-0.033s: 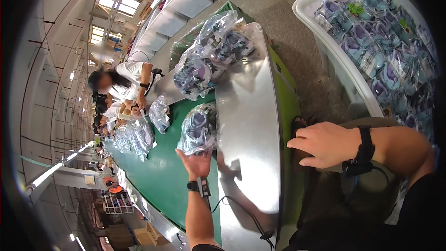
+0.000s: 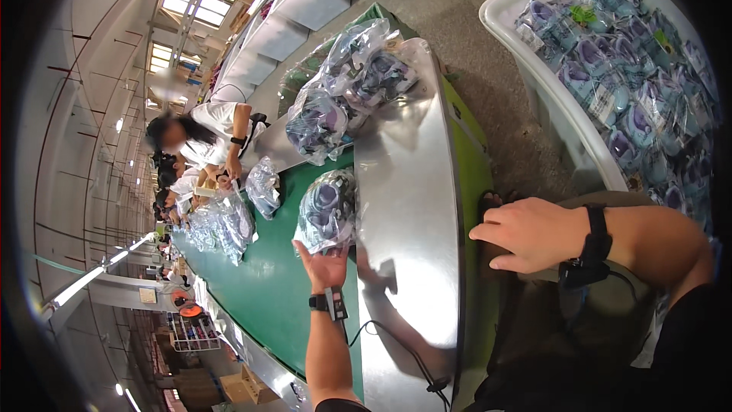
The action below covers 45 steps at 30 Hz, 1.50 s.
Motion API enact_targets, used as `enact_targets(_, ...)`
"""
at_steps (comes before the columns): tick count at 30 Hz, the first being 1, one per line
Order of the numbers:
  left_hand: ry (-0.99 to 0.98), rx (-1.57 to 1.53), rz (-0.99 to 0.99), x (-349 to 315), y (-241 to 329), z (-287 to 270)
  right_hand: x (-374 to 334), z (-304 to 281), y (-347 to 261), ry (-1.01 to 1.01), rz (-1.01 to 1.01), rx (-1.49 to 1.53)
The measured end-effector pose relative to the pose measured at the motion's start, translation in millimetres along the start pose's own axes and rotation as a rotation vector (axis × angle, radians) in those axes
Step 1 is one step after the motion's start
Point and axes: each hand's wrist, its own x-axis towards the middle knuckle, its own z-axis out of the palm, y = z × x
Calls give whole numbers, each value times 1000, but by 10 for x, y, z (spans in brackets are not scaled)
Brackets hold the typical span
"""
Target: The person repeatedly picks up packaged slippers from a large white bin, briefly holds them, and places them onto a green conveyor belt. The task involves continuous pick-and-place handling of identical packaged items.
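A clear plastic bag of grey-blue and lilac shoes (image 2: 328,204) lies on the green conveyor belt (image 2: 274,290), at its edge beside the metal table top. My left hand (image 2: 326,265) is at the bag's near end, palm up, the thumb spread outward. The other fingers reach against or under the bag, and the plastic partly hides them. To the right, past the table edge, my right hand (image 2: 526,236) hangs low over my leg, back up and fingers loosely stretched. It holds nothing.
Several bagged shoes (image 2: 320,118) pile up at the table's far end. More bags (image 2: 221,225) lie on the belt near a person in white (image 2: 217,133). A white bin (image 2: 560,103) full of bagged shoes stands at right. A black cable (image 2: 412,355) trails over the metal top (image 2: 404,183).
My left hand has shifted very slightly to the right beside the bag. Everything else looks the same.
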Motion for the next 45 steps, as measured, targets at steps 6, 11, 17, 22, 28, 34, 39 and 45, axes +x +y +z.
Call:
enact_targets(6, 174, 113, 34, 334, -28, -131, 28, 41, 122, 2, 44, -14)
enact_targets(11, 500, 301, 163, 589, 12, -1, 50, 16, 210, 10, 103, -65)
enact_targets(17, 197, -132, 160, 246, 252, -92, 86, 80, 284, 148, 72, 3)
enact_targets(22, 47, -36, 104, -747, 22, 394, 122, -135, 88, 98, 232, 462)
enact_targets(28, -321, 369, 126, -1653, -1087, 851, 155, 366, -219, 180, 228, 948)
enact_targets(34, -351, 465, 241, -1940, -1267, 1099, -56, 768, -282, 174, 391, 722)
enact_targets(39, -379, 374, 151, -2000, -1207, 1037, 3, 686, -248, 282, 395, 821)
enact_targets(45, -346, 385, 170, -2005, -1203, 1014, 31, 668, -177, 63, 464, 1123)
